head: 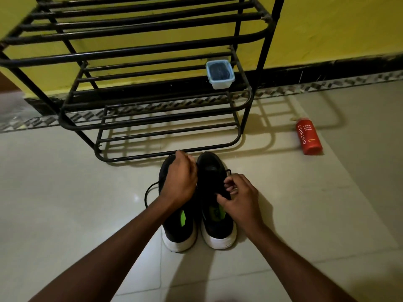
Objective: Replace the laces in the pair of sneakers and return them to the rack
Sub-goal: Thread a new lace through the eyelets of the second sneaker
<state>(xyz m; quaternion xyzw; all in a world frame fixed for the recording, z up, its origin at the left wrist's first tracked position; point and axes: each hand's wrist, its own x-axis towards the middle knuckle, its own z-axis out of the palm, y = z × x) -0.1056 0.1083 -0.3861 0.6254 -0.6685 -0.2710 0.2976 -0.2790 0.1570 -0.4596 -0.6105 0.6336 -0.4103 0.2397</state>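
Sneakers: pair sits on the floor just near of the rack's bottom tier, heels near, toes far, side by side and about touching. Left sneaker (174, 229) and right sneaker (218, 233) both have black matte uppers, thick white rounded soles and green insole patches.

Left hand (181, 182): over the left sneaker's forefoot, fingers curled down toward the gap between the pair. The back of the hand hides the tips, so can't tell if they grip anything. Thin black lace loop (148, 192) arcs out on the floor left of that sneaker and runs in under the hand.

Right hand (239, 199): at the right sneaker's lacing, thumb and fingers pinching the right lace (228, 171), a small black loop poking out just far of the fingertips.

Rack (130, 51): black round metal tube, parallel bars, curved front corners, several tiers, standing against the yellow wall (338, 25).

Container (220, 74): pale blue translucent plastic, rectangular with rounded corners, dark contents, on the right end of a lower tier.

Bottle (308, 137): red cylinder with white print, lying on the floor well right of the rack.

Floor (65, 192): glossy pale tiles with thin grout lines.
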